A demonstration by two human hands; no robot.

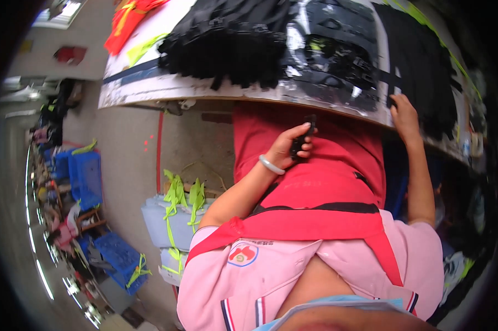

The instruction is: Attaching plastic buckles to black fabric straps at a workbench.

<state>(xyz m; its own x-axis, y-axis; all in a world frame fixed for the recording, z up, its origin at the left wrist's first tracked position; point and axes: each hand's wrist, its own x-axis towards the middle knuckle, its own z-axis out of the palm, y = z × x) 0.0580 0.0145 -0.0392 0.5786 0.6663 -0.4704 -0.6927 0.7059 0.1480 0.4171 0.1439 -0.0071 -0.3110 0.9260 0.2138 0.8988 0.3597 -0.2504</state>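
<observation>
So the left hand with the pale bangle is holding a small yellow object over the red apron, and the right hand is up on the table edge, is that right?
Not quite. In the head view the small object gripped in the left hand, the one with the pale bangle, is black, not yellow. The rest holds: it sits over the red apron, and the right hand is on the edge of the white table.

Right hand (404, 115) fingertips hidden among black straps (420, 71).
</observation>
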